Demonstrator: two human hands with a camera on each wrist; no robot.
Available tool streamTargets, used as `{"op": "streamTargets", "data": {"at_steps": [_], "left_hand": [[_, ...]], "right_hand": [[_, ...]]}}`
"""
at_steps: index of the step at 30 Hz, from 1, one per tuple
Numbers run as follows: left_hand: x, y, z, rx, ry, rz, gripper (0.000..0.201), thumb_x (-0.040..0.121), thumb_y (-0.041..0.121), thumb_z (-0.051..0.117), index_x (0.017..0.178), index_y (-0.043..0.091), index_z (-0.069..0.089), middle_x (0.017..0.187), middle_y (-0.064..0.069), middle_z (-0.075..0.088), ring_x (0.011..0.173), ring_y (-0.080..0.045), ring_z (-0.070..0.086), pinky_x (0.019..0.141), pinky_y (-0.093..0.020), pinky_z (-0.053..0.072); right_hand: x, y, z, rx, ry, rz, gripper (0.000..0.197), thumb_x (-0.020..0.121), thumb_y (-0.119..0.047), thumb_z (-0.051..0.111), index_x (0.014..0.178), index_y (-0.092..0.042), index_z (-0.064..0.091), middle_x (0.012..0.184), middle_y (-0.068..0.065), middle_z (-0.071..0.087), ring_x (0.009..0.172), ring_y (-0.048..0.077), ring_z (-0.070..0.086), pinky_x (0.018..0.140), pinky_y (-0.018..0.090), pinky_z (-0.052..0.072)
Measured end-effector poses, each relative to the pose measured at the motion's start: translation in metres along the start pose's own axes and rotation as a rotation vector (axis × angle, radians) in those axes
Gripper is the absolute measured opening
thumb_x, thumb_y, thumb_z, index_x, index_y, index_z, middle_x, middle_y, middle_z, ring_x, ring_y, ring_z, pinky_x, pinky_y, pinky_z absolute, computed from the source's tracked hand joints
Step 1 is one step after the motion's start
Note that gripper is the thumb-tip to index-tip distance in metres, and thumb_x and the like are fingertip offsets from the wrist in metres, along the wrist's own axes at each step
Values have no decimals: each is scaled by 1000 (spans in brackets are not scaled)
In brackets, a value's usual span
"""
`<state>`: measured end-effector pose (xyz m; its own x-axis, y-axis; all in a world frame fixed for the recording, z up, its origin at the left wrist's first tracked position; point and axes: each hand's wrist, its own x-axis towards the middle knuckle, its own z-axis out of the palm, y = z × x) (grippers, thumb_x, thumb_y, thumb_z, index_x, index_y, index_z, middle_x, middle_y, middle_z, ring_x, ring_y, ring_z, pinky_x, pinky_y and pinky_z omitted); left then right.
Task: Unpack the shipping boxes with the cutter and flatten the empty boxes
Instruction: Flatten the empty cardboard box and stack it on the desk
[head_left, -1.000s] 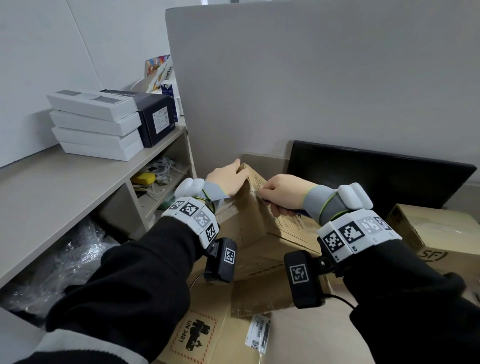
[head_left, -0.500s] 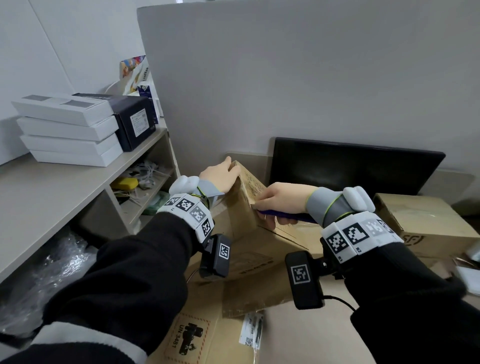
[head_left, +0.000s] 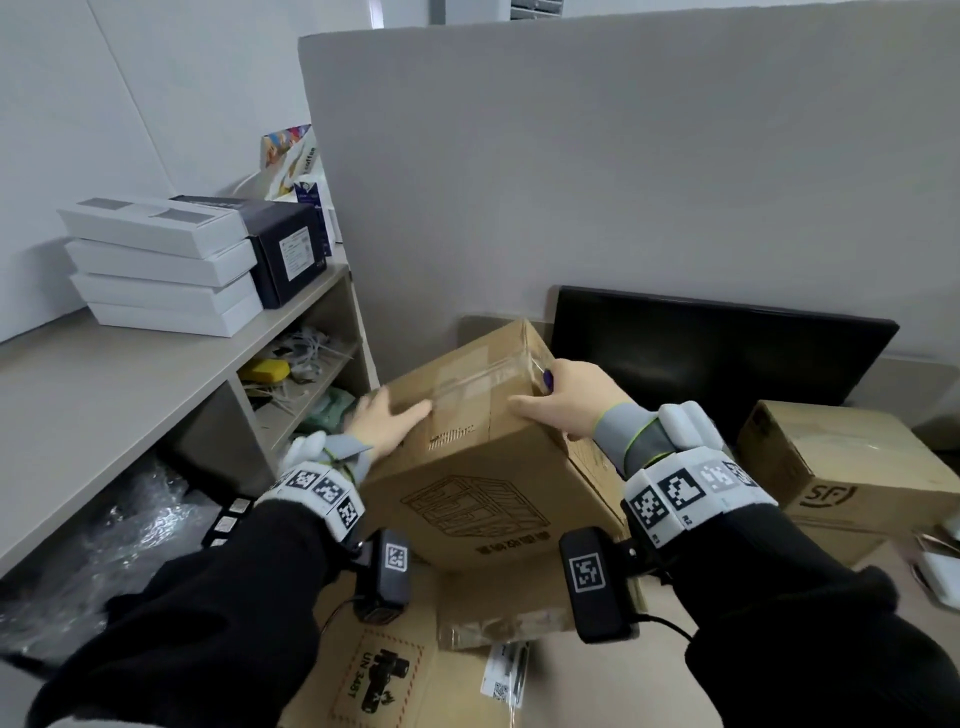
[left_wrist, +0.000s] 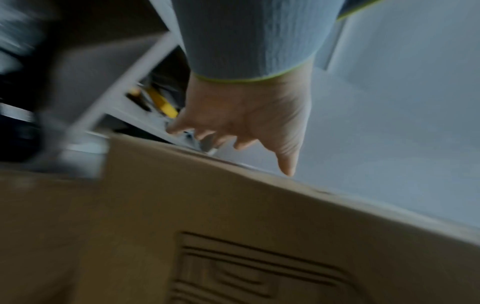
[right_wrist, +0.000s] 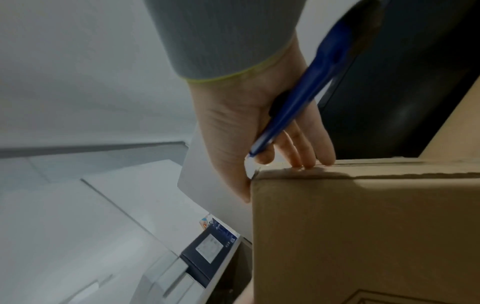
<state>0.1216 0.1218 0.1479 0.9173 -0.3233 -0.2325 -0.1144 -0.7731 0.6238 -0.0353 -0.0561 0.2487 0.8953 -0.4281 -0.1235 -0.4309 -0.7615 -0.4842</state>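
A brown cardboard box (head_left: 467, 467), sealed along its top with clear tape, sits between my two hands on flattened cardboard (head_left: 384, 675). My left hand (head_left: 389, 415) lies at the box's upper left edge with fingers spread; it is blurred in the left wrist view, where the left hand (left_wrist: 233, 139) reaches over the box (left_wrist: 233, 226) edge. My right hand (head_left: 540, 395) holds the blue cutter (head_left: 548, 378) against its palm while thumb and fingers press the box's upper right corner. In the right wrist view the cutter (right_wrist: 298, 98) runs along the right hand (right_wrist: 272, 164) above the box (right_wrist: 363, 226).
Another sealed box (head_left: 852, 467) with a logo stands at the right. A black monitor (head_left: 717, 353) leans against the grey partition behind. Left is a shelf unit (head_left: 156, 374) with stacked white boxes (head_left: 161, 265), a dark box (head_left: 291, 249), and bubble wrap (head_left: 130, 545) below.
The box, tipped on edge before, now has its taped face up and sits nearer me. Both hands moved from its top ridge to its left and right sides.
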Motion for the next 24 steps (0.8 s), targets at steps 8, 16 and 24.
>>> {"op": "streamTargets", "data": {"at_steps": [8,16,24], "left_hand": [[-17,-53,-8,-178,25,-287,119,55,92,51,136,5,48,135,-17,53,117,-34,53,101,-42,42],[-39,-29,-73,-95,246,-54,99,68,73,64,139,10,38,135,-11,51,119,-31,53,92,-38,43],[-65,-32,-75,209,168,-14,98,68,70,67,128,-2,35,115,-16,58,103,-32,60,77,-35,46]], "right_hand": [[-13,-14,-6,-5,109,-4,38,78,-44,67,75,-13,44,77,0,54,71,19,56,58,30,49],[-49,-22,-23,232,90,44,17,83,-25,60,84,-8,55,82,11,70,64,21,71,60,36,61],[-83,-7,26,184,-226,208,16,90,-22,50,77,-11,48,89,16,69,78,33,71,75,42,59]]}}
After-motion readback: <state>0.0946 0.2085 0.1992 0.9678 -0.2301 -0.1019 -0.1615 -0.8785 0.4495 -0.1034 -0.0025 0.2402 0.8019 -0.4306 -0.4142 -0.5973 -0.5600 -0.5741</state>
